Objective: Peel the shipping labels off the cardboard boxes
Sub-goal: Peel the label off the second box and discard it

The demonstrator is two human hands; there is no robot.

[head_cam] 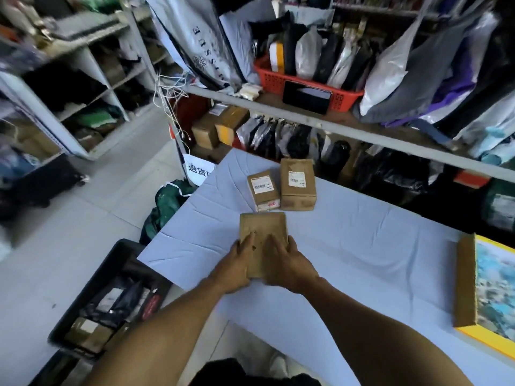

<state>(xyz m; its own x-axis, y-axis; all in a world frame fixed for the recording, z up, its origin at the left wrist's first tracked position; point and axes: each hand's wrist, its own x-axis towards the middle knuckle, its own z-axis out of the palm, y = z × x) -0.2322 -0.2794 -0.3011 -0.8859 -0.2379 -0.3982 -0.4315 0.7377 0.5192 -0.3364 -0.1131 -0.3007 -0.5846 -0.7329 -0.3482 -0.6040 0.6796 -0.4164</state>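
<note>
Both hands rest on a plain box [263,232] lying flat on the worktop [362,246], which is covered in pale blue cloth. The left hand [237,263] clasps the box's 7 o'clock corner, fingers laid over its top face. The right hand [287,263] presses down on the 5 o'clock part of the top, fingers spread flat; so the left grip holds the box, while the right lies open-palmed on it. No label shows on the visible top of this box.

At 12 o'clock from it stand two more boxes, just beside each other: a small box [263,190] with a white label [261,185] on top, and at its 3 o'clock a tall box [297,183] bearing a label [296,179] with a torn edge.

At 8 o'clock, on the floor, a black bin [92,285] holds parcels. At 3 o'clock, at the worktop's edge, lies a yellow-rimmed box [468,280].
</note>
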